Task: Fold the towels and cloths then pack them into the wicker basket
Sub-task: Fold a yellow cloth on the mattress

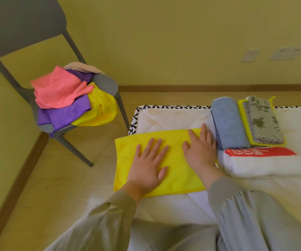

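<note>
Fingers (pixel 150 148) of the left hand (pixel 147 165) and right hand (pixel 200 151) are laid straight and spread on the yellow cloth (pixel 180 178), likely so its fold is pressed flat on the bed (pixel 164 118); folded towels (pixel 229 124) are ranked beside it, unfolded cloths (pixel 61 91) heaped on the chair (pixel 106 84)

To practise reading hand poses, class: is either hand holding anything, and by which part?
Nothing is gripped. The left hand and right hand lie flat, fingers straight, pressing the yellow cloth: left near its middle, right at its right end.
</note>
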Demonstrator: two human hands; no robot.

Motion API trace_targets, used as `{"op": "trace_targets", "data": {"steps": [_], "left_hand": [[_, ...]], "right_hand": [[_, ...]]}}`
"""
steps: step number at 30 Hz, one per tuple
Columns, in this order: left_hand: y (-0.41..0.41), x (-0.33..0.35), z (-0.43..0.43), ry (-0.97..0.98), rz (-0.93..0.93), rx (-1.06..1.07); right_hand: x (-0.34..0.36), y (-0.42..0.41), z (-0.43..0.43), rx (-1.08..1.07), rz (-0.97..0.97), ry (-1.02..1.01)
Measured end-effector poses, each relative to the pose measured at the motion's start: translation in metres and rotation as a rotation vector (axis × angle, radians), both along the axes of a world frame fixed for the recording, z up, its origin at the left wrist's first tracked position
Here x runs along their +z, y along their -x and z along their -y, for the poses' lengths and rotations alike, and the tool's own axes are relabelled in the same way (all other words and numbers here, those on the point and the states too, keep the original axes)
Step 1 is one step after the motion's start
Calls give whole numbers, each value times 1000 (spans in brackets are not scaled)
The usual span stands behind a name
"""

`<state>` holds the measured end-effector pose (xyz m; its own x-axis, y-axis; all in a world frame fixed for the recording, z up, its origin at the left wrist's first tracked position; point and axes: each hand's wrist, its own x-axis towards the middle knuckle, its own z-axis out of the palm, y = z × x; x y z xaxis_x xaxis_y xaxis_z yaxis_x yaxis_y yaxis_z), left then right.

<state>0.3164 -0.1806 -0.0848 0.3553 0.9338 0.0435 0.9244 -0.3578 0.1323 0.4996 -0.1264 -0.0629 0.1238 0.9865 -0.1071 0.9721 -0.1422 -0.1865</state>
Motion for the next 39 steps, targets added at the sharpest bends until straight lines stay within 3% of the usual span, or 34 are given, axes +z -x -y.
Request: {"op": "trace_targets", "data": {"steps": [11,18,24,27,32,39], "left_hand": [[-3,2,-4,122,-114,82],[-3,1,-4,144,-139,89],[-4,1,-5,148,-131,94],[-4,2,-4,143,-128,91],[-5,2,-4,147,-127,90],[-5,5,-7,227,-148,89]], "right_hand": [[24,6,-16,-245,-178,51],[29,9,-23,-446,-531,9],[48,12,-24,-382,-713,-130],[50,12,-25,-397,-709,-77],[42,2,-24,-355,-511,43],[48,5,-17,-227,-600,-72]]}}
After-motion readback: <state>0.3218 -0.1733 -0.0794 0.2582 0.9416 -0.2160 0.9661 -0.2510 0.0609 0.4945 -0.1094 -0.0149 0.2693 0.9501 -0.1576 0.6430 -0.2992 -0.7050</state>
